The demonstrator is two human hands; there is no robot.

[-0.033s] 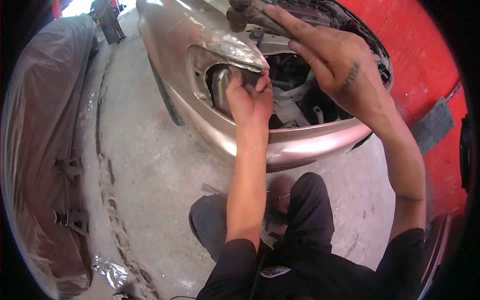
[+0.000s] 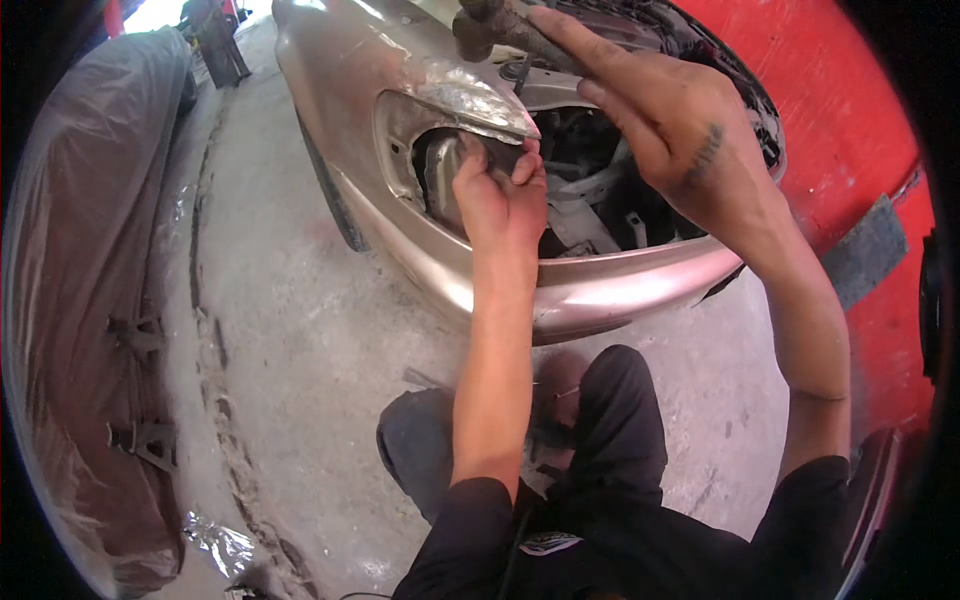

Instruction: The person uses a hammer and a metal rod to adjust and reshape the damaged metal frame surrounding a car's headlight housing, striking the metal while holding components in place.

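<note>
My right hand (image 2: pixel 690 140) is raised over the car's front corner, closed round a hammer (image 2: pixel 480 32). Its dark head hangs above the fender (image 2: pixel 340 80). A rough, shiny bare-metal patch (image 2: pixel 465 95) covers the fender's tip, over the headlight opening. Reaching into that opening, my left hand (image 2: pixel 503 200) has its fingers curled up under the fender's lower edge. Something dark shows between thumb and fingers, but I cannot make out what it is. The bumper (image 2: pixel 620 300) curves below my left wrist.
A car under plastic sheeting (image 2: pixel 85 300) stands at the left, with metal stands (image 2: pixel 150 440) beside it. Clear plastic film (image 2: pixel 220 540) lies on the concrete floor (image 2: pixel 300 400). A red surface (image 2: pixel 840 120) rises at the right. The engine bay (image 2: pixel 640 200) has exposed metal parts.
</note>
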